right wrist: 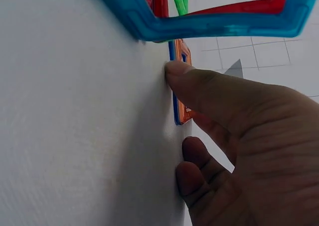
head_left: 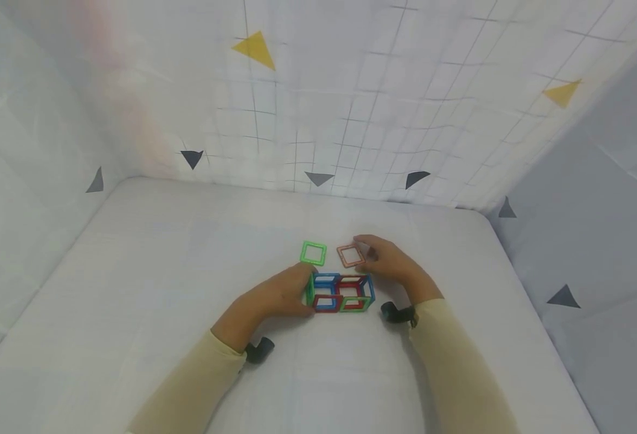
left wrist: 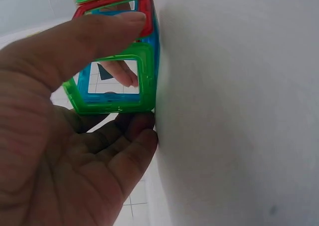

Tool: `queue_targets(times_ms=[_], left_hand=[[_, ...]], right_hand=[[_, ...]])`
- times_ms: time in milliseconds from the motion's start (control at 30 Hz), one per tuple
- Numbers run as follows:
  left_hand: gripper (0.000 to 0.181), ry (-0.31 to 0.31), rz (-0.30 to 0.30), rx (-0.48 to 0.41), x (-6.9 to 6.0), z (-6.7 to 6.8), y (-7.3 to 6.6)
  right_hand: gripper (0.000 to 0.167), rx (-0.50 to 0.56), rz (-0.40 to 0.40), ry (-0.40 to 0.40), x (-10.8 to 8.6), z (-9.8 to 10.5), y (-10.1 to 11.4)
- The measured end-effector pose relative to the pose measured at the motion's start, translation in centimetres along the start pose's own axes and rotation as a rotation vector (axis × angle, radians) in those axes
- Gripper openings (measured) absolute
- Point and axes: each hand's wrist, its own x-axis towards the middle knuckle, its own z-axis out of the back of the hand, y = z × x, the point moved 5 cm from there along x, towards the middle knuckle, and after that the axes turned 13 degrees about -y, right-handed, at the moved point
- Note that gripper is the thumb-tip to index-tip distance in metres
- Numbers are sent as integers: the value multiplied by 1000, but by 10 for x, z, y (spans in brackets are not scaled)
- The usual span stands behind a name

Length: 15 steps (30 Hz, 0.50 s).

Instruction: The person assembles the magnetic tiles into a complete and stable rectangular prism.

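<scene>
An open box frame of joined square magnetic tiles (head_left: 342, 294), in blue, red and green, stands on the white table. My left hand (head_left: 281, 293) grips its left end, thumb along the near side and fingers behind; the green end tile (left wrist: 145, 79) shows between them in the left wrist view. Beyond the frame's right half lies an orange magnetic tile (head_left: 344, 259). My right hand (head_left: 391, 263) pinches that tile at its right edge between thumb and fingers. A blue edge (right wrist: 175, 109) shows along the orange tile's underside in the right wrist view.
A light green magnetic tile (head_left: 302, 254) lies flat behind the frame's left end. White sheeting with grid lines rises at the table's back edge (head_left: 275, 188), bearing yellow and dark triangles. Grey-white sheets flank both sides. Each wrist wears a black camera mount (head_left: 260, 350).
</scene>
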Motion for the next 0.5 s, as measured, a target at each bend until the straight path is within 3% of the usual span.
queue_targets(times_ms=[200, 500], left_hand=[[79, -2, -1, 23, 0, 0, 0], [78, -2, 1, 15, 0, 0, 1]], right_hand=[[70, 6, 12, 7, 3, 0, 1], [63, -3, 38, -54, 1, -3, 0]])
